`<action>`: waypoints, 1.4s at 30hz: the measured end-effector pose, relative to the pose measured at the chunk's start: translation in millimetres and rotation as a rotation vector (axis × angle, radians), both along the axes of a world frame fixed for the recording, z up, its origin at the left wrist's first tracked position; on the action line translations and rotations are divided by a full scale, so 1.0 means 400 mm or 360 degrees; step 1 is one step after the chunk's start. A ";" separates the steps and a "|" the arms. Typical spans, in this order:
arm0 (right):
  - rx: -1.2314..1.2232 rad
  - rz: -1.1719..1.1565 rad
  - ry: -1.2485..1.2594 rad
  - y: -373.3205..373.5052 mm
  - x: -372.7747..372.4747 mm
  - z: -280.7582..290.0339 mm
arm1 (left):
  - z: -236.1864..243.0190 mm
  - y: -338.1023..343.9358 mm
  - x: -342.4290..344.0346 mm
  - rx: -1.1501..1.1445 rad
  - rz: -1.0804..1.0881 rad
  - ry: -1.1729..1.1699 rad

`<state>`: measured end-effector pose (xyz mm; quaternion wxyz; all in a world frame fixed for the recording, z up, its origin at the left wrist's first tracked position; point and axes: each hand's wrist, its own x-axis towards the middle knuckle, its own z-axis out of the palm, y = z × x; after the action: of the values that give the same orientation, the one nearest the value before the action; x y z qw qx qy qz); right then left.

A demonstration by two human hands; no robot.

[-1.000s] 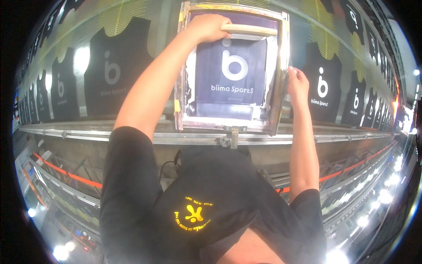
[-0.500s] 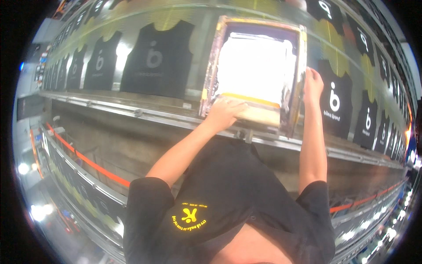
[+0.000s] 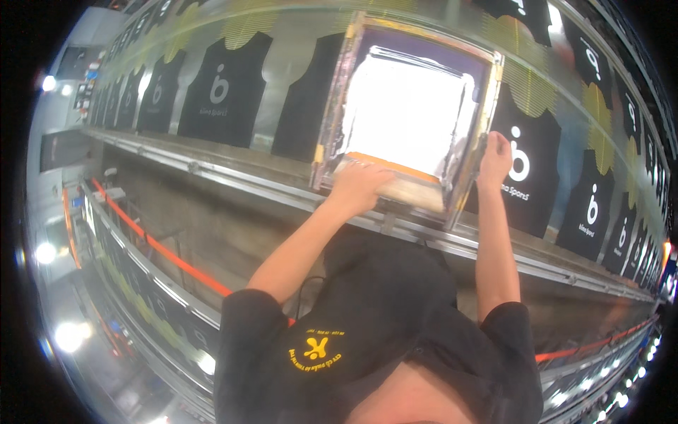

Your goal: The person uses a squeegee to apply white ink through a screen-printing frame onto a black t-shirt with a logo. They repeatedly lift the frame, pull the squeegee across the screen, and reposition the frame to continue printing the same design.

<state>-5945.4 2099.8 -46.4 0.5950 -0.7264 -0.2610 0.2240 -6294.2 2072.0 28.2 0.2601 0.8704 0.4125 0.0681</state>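
Observation:
A screen printing frame (image 3: pixel 494 78) with tape-covered edges lies tilted over the long table, with a broad patch of white ink (image 3: pixel 406 109) on its mesh. At its near end lies a squeegee (image 3: pixel 417 189) with a pale wooden handle and an orange blade edge. My left hand (image 3: pixel 359 187) is closed over the left part of that handle. My right hand (image 3: pixel 496 162) has its fingers curled at the frame's right side rail. The frame hides whatever lies beneath it.
Black shirt panels (image 3: pixel 226 92) lie in a row along the glossy table; a panel with a bright white print (image 3: pixel 530 152) sits right of the frame. A metal rail (image 3: pixel 261 187) runs along the near edge. Behind me are an orange-red bar (image 3: pixel 169 254) and another table.
The frame, with my hands on it, has shifted right along the table; another black panel now shows at its left edge. The squeegee stays at the frame's near end.

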 end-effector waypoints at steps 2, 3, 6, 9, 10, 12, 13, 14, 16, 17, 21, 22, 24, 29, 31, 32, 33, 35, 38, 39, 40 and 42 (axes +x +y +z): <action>-0.0022 0.0008 0.0042 0.042 -0.112 0.014 | -0.005 0.057 -0.113 0.0128 0.0035 -0.0059; -0.0023 0.0010 0.0064 0.067 -0.169 0.025 | -0.005 0.074 -0.168 0.0106 0.0006 -0.0061; -0.0034 0.0010 0.0155 0.115 -0.292 0.024 | 0.001 0.103 -0.287 0.0176 -0.0017 -0.0027; -0.0212 -0.0033 -0.0111 0.148 -0.341 0.007 | -0.010 0.110 -0.352 0.0178 -0.0036 0.0010; -0.0304 -0.0057 -0.0264 0.158 -0.347 0.002 | -0.015 0.106 -0.364 0.0179 -0.0037 0.0010; -0.0362 -0.0014 -0.0278 0.165 -0.348 -0.008 | -0.027 0.079 -0.379 0.0184 -0.0104 0.0046; -0.0392 0.0013 -0.0284 0.166 -0.345 -0.013 | -0.036 0.063 -0.383 0.0203 -0.0122 0.0058; -0.0423 0.0041 -0.0288 0.164 -0.339 -0.019 | -0.046 0.047 -0.385 0.0222 -0.0138 0.0071; -0.0452 0.0048 -0.0221 0.162 -0.345 -0.015 | -0.026 0.036 -0.398 0.0175 -0.0207 0.0094; -0.0473 0.0057 -0.0158 0.156 -0.343 -0.015 | -0.017 0.034 -0.401 0.0137 -0.0235 0.0087; -0.0510 0.0060 -0.0173 0.148 -0.334 -0.013 | 0.140 0.140 -0.377 -0.0338 -0.0259 0.0184; -0.0512 0.0073 -0.0192 0.140 -0.338 -0.017 | 0.147 0.151 -0.380 -0.0285 -0.0188 0.0093; -0.0535 0.0098 -0.0227 0.111 -0.344 -0.020 | 0.155 0.163 -0.378 -0.0193 -0.0050 -0.0091; -0.0526 0.0119 -0.0256 0.139 -0.327 -0.028 | 0.107 0.320 -0.366 0.0100 0.0592 0.0043; -0.0563 0.0126 -0.0229 0.143 -0.330 -0.021 | 0.095 0.366 -0.375 0.0195 0.0792 0.0126; -0.0543 0.0111 -0.0246 0.149 -0.330 -0.017 | 0.092 0.383 -0.374 0.0260 0.0827 0.0135; -0.0533 0.0097 -0.0260 0.148 -0.336 -0.016 | 0.087 0.390 -0.376 0.0317 0.0861 0.0150; -0.0563 0.0080 -0.0261 0.148 -0.344 -0.011 | 0.068 0.408 -0.384 0.0391 0.0932 0.0222; -0.0573 0.0090 -0.0170 0.142 -0.339 0.000 | 0.071 0.418 -0.356 0.0319 0.0984 0.0341; -0.0571 0.0091 -0.0168 0.142 -0.339 0.000 | 0.070 0.424 -0.351 0.0314 0.0988 0.0335; -0.0569 0.0086 -0.0149 0.140 -0.342 0.001 | 0.067 0.428 -0.347 0.0307 0.0993 0.0328; -0.0570 0.0083 -0.0123 0.138 -0.340 0.004 | 0.065 0.437 -0.332 0.0304 0.1003 0.0356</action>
<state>-6081.4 2155.1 -44.9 0.4397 -0.8217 -0.2585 0.2542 -6427.0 2247.0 54.1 0.0968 0.7228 0.6787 0.0875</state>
